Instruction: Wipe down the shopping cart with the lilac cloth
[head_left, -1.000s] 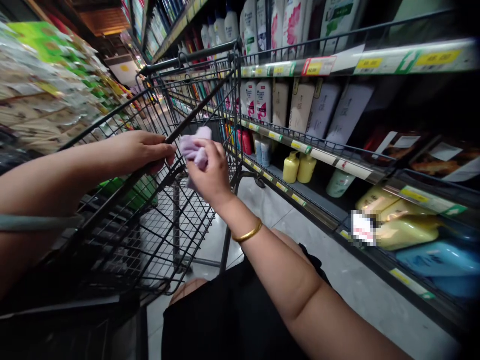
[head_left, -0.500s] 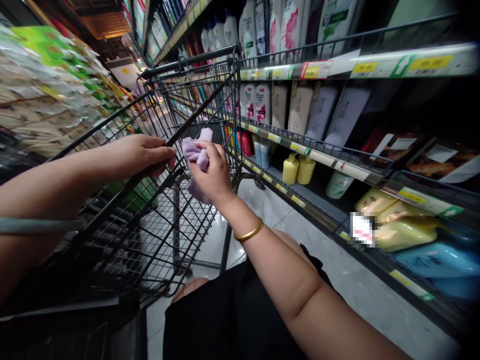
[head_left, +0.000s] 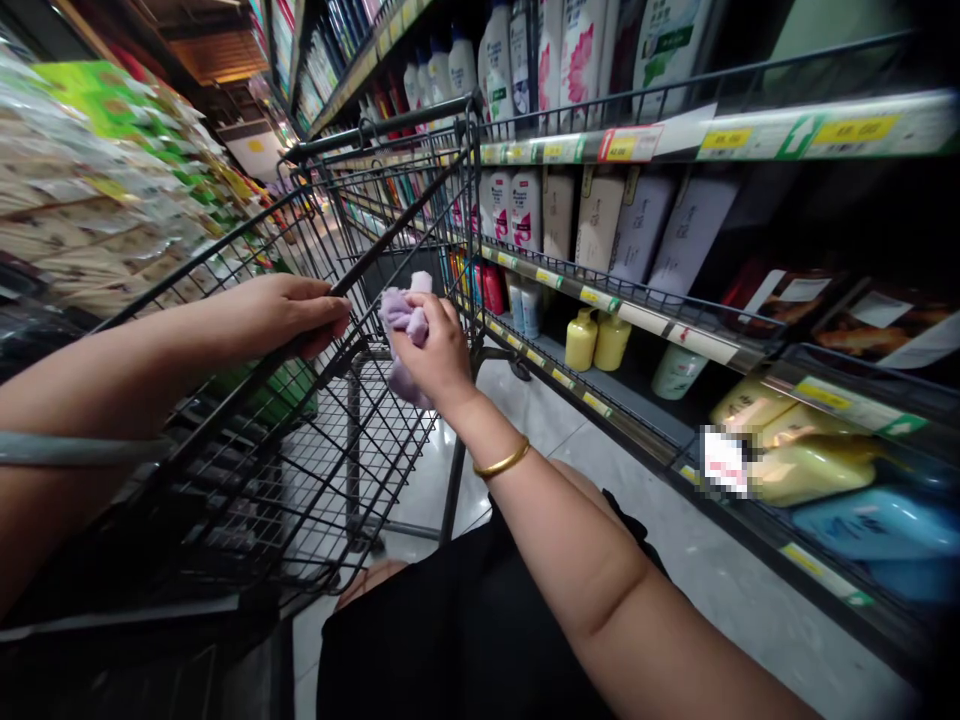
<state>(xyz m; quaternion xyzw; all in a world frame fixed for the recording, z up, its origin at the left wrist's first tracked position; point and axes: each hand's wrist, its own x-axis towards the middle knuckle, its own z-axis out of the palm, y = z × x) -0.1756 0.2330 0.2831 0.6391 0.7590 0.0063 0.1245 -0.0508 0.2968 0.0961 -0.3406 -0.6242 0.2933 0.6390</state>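
A wire shopping cart (head_left: 382, 240) stands tilted across the view in front of me. My left hand (head_left: 304, 308) lies over its near top rail, fingers bent down around the bar, the fingertips partly hidden. Bunched in my right hand (head_left: 439, 350) is a lilac cloth (head_left: 405, 318), its loose end hanging below the fingers. The cloth is close against the cart's near wire side; whether it touches the wires I cannot tell. A gold bangle (head_left: 502, 458) circles my right wrist.
Shelves of shampoo bottles (head_left: 517, 210) run along the right, with yellow pump bottles (head_left: 581, 340) on the lowest level. Packaged goods (head_left: 82, 200) are piled on the left. Pale tiled floor (head_left: 540, 405) shows between cart and shelf, near my knees.
My right hand and the lilac cloth have shifted slightly right and down along the cart's side. My left hand has stayed on the rail.
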